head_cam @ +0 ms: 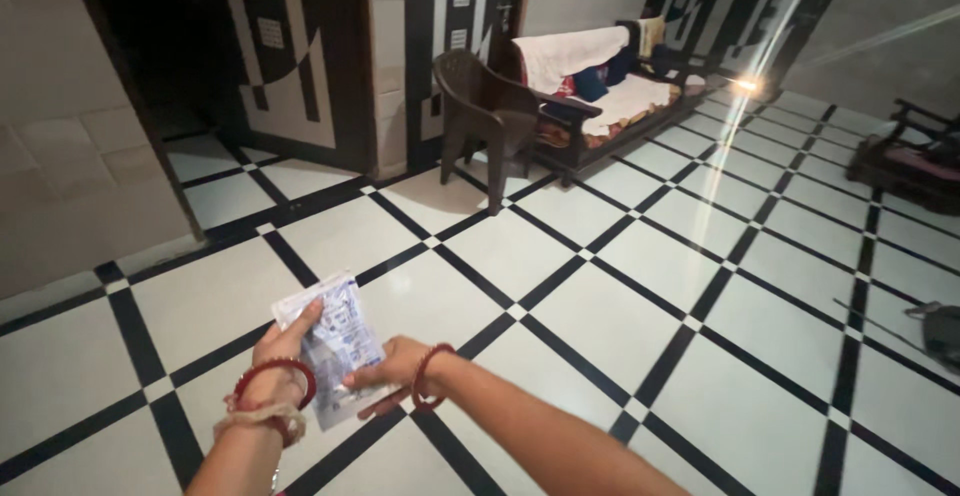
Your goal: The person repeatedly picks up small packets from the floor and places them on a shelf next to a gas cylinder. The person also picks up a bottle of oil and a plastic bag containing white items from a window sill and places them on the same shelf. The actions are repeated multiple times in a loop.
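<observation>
Tiled floor (pixel 620 296) below; clear plastic packet (pixel 335 346) clamped between left hand (pixel 285 341) and right hand (pixel 390 366) fingers.

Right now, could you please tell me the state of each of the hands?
Left hand: closed on the upper edge of the clear plastic packet.
Right hand: closed on the packet's lower edge.

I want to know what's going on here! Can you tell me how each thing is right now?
Clear plastic packet: held in both hands, looks unopened.
Left hand: gripping the packet's top edge.
Right hand: pinching its lower side.
Brown plastic chair: upright, empty.
Sofa: draped with cloths.
</observation>
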